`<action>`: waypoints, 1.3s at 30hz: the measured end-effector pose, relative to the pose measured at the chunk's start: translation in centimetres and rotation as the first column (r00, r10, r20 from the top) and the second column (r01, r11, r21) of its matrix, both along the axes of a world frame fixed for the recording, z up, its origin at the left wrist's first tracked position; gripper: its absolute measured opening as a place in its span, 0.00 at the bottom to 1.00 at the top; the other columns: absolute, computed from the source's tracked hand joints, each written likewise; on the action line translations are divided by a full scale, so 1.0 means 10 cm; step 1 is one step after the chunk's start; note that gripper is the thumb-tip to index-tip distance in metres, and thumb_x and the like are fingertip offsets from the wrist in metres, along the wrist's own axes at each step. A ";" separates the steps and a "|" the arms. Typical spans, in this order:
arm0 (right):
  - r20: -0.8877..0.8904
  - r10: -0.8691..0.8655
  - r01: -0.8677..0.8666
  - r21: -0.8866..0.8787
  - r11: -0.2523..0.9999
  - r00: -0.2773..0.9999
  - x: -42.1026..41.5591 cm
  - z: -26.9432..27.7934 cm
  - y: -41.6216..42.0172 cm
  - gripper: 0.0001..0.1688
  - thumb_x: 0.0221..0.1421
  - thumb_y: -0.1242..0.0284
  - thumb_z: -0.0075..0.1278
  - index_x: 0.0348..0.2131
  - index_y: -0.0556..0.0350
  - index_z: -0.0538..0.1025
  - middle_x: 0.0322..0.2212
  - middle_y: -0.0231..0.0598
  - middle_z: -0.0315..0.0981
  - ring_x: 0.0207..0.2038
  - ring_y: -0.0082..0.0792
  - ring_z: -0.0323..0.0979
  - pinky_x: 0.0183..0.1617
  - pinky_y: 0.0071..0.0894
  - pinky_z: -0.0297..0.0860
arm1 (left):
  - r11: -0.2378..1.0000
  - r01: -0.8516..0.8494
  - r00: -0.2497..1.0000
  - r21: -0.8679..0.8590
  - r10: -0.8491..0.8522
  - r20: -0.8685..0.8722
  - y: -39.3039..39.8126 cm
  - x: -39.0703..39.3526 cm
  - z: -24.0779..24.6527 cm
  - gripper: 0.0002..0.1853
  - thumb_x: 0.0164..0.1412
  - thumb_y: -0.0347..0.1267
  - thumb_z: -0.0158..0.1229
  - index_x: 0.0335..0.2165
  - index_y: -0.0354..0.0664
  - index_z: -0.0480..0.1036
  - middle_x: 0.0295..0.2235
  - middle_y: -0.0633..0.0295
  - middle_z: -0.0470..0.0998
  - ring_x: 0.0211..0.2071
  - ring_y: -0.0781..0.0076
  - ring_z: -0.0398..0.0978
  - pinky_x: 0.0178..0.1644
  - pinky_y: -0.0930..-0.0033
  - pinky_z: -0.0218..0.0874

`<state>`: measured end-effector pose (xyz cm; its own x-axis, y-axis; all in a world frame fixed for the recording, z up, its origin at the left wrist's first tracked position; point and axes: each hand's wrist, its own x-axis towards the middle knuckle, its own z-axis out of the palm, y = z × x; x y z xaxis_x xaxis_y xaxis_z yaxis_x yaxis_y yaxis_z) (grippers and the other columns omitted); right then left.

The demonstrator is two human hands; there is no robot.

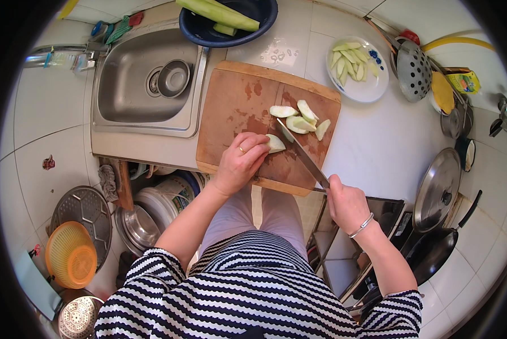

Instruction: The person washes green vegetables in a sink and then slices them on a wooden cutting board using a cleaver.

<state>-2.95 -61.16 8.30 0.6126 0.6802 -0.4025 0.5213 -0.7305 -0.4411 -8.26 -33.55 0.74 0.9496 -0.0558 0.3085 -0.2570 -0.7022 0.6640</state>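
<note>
My left hand holds a pale green peeled vegetable piece down on the wooden cutting board. The handle of a kitchen knife is in my right hand; its blade slants over the board, its tip close to the held piece. Several cut chunks of the vegetable lie on the board beyond the blade. Thin slices rest on a white plate at the upper right. Long peeled lengths of the vegetable are in a dark blue basin behind the board.
A steel sink with a small metal bowl in it adjoins the board on the left. Wet drops mark the counter behind the board. A skimmer, a pot lid and a black pan line the right side.
</note>
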 end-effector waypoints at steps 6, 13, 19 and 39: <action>0.052 0.079 -0.082 0.053 0.995 0.996 0.01 0.21 0.02 0.10 0.54 0.80 0.48 0.33 0.61 0.62 0.16 0.48 0.67 0.19 0.53 0.69 0.22 0.47 0.64 | 1.000 -0.025 1.000 -0.012 0.025 -0.013 -0.02 0.02 0.03 0.14 0.47 0.21 0.63 0.36 0.38 0.75 0.37 0.58 0.75 0.40 0.55 0.73 0.43 0.59 0.67; 0.022 0.111 -0.110 -0.034 0.993 0.994 -0.05 -0.01 0.05 0.11 0.52 0.80 0.49 0.32 0.61 0.61 0.15 0.48 0.68 0.19 0.54 0.69 0.23 0.47 0.65 | 0.999 -0.042 0.999 -0.018 0.042 -0.023 -0.02 -0.04 0.00 0.13 0.46 0.21 0.64 0.34 0.38 0.75 0.37 0.59 0.75 0.40 0.56 0.73 0.43 0.60 0.67; 0.007 0.064 -0.064 0.043 0.997 0.998 -0.05 0.01 0.04 0.10 0.54 0.80 0.48 0.32 0.61 0.61 0.15 0.48 0.68 0.19 0.54 0.69 0.22 0.48 0.65 | 0.999 -0.030 0.999 0.034 0.031 -0.033 0.01 -0.10 0.01 0.12 0.48 0.23 0.63 0.35 0.40 0.74 0.38 0.61 0.75 0.41 0.59 0.72 0.43 0.63 0.68; 0.039 0.084 -0.087 0.076 0.993 0.996 -0.11 0.12 0.09 0.10 0.53 0.79 0.50 0.33 0.62 0.63 0.15 0.46 0.69 0.18 0.51 0.70 0.22 0.46 0.65 | 0.998 -0.025 0.999 0.054 0.026 -0.026 0.05 -0.16 -0.01 0.13 0.47 0.22 0.61 0.35 0.40 0.74 0.39 0.61 0.74 0.38 0.60 0.73 0.38 0.64 0.69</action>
